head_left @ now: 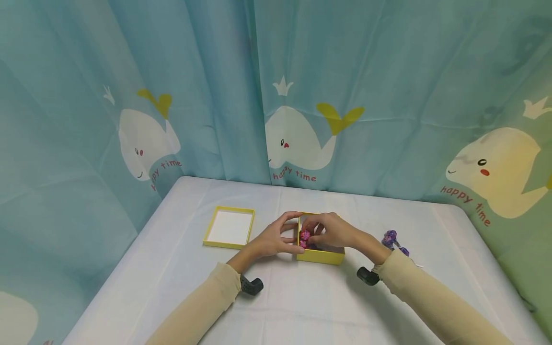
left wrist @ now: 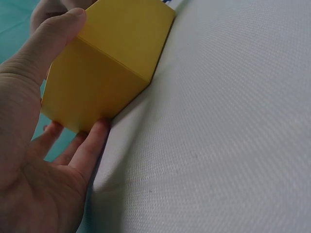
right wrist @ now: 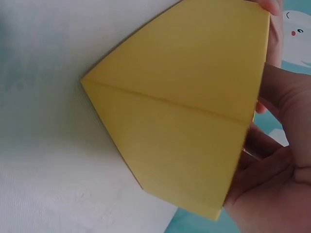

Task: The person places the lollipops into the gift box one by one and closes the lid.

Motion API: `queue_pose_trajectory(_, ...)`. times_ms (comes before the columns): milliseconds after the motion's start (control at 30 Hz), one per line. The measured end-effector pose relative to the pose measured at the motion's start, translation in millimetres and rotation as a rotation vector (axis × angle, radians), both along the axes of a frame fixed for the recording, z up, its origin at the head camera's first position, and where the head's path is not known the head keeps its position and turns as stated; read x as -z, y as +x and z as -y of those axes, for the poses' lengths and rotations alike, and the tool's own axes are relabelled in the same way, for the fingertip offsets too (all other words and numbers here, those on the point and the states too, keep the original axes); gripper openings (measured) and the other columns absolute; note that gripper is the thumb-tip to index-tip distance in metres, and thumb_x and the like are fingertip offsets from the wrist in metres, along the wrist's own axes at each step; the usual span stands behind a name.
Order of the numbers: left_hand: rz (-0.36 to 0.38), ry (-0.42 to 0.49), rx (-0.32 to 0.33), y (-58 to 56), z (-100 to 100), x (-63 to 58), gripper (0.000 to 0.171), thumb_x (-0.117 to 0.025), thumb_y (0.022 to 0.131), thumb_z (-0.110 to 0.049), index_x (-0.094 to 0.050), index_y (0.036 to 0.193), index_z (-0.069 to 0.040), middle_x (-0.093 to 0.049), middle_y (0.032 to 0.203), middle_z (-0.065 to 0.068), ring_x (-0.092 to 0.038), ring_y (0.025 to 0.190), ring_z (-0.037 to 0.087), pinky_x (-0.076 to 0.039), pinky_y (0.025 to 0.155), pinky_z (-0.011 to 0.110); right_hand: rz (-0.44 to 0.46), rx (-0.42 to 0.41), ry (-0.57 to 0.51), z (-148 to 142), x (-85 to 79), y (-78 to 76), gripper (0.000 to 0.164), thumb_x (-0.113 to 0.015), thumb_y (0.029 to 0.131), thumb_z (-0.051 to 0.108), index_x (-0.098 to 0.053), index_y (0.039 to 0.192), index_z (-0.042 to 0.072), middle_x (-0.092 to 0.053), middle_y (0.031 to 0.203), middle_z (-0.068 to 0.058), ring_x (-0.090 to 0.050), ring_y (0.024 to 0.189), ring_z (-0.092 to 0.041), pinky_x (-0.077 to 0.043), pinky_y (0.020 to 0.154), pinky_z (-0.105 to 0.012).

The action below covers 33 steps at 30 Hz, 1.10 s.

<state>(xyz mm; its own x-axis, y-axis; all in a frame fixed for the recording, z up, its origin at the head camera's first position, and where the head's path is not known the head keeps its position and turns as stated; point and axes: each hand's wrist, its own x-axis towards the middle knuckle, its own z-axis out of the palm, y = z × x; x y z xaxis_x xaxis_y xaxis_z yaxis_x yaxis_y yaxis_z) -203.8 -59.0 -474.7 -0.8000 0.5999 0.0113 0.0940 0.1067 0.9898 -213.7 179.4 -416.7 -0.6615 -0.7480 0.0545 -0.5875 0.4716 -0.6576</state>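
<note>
An open yellow box [head_left: 320, 257] with a pale interior stands on the white-covered table. My left hand [head_left: 274, 239] grips its left end, with the thumb at the near corner and the fingers spread along the wall toward the far corner. Reaching over the right side, my right hand [head_left: 332, 230] has its curled fingers down inside the box. Thumb and index finger pinch at a bright pink, flower-like cluster [head_left: 304, 235]. Something dark purple beside it is mostly hidden. In the right wrist view the box wall [right wrist: 170, 107] covers the fingertips.
A shallow yellow-rimmed lid [head_left: 228, 227], white inside, lies left of the box. Right of the box, beyond the right wrist, is a purple flower-like cluster with a strand [head_left: 390, 238]. A blue curtain [head_left: 224, 96] with whale prints hangs behind the table.
</note>
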Motion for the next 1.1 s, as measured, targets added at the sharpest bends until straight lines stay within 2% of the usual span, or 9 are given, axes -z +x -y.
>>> queue_pose_trajectory(300, 0.016, 0.01, -0.004, -1.0, -1.0, 1.0, 0.091, -0.088, 0.082, -0.007, -0.037, 0.155, -0.025, -0.033, 0.162, 0.001, -0.039, 0.148, 0.025, -0.054, 0.104, 0.034, -0.031, 0.003, -0.008, -12.9, -15.5, -1.0, 0.029, -0.079, 0.089, 0.003, -0.069, 0.117, 0.0, -0.074, 0.107, -0.013, -0.071, 0.087, -0.02, -0.064, 0.078, -0.039)
queue_pose_trajectory(467, 0.011, 0.001, -0.007, -1.1, -0.6, 0.6, 0.091, -0.088, 0.082, -0.009, -0.036, 0.155, -0.025, -0.033, 0.162, 0.001, -0.039, 0.148, 0.026, -0.054, 0.104, 0.034, -0.03, 0.045, 0.022, -17.6, -26.2, 0.8, 0.032, -0.08, 0.089, 0.007, -0.07, 0.12, 0.004, -0.072, 0.108, -0.014, -0.07, 0.086, -0.018, -0.063, 0.077, -0.036)
queue_pose_trajectory(567, 0.002, -0.009, -0.007, -0.8, -0.2, 0.1, 0.092, -0.089, 0.082, -0.01, -0.036, 0.155, -0.025, -0.032, 0.162, 0.001, -0.039, 0.148, 0.026, -0.054, 0.105, 0.034, -0.031, 0.062, 0.034, -20.3, -28.0, 2.9, 0.033, -0.08, 0.09, 0.01, -0.07, 0.121, 0.006, -0.072, 0.108, -0.014, -0.069, 0.087, -0.019, -0.062, 0.076, -0.032)
queue_pose_trajectory(700, -0.007, -0.012, -0.003, -1.2, 0.0, 0.5, 0.092, -0.089, 0.082, -0.011, -0.035, 0.156, -0.023, -0.03, 0.164, 0.004, -0.038, 0.148, 0.027, -0.054, 0.105, 0.035, -0.048, 0.073, 0.041, -25.3, -28.1, 5.3, 0.033, -0.08, 0.09, 0.014, -0.07, 0.121, 0.006, -0.072, 0.107, -0.012, -0.068, 0.089, -0.02, -0.062, 0.075, -0.032)
queue_pose_trajectory(933, 0.0, -0.023, -0.004, -0.8, -0.9, 0.1, 0.093, -0.089, 0.082, -0.011, -0.034, 0.156, -0.022, -0.03, 0.164, 0.008, -0.037, 0.148, 0.028, -0.054, 0.104, 0.034, -0.138, 0.115, 0.028, -41.3, -27.9, 12.5, 0.03, -0.082, 0.089, 0.019, -0.072, 0.116, 0.011, -0.072, 0.104, -0.003, -0.067, 0.088, -0.025, -0.061, 0.069, -0.033)
queue_pose_trajectory(1100, 0.007, -0.034, -0.018, -1.2, -0.4, -0.5, 0.093, -0.09, 0.081, -0.012, -0.037, 0.155, -0.025, -0.03, 0.165, 0.007, -0.038, 0.148, 0.026, -0.055, 0.103, 0.033, -0.236, 0.155, 0.016, -59.4, -30.6, 21.4, 0.031, -0.085, 0.087, 0.018, -0.073, 0.115, 0.014, -0.071, 0.107, 0.004, -0.065, 0.086, -0.02, -0.061, 0.069, -0.037)
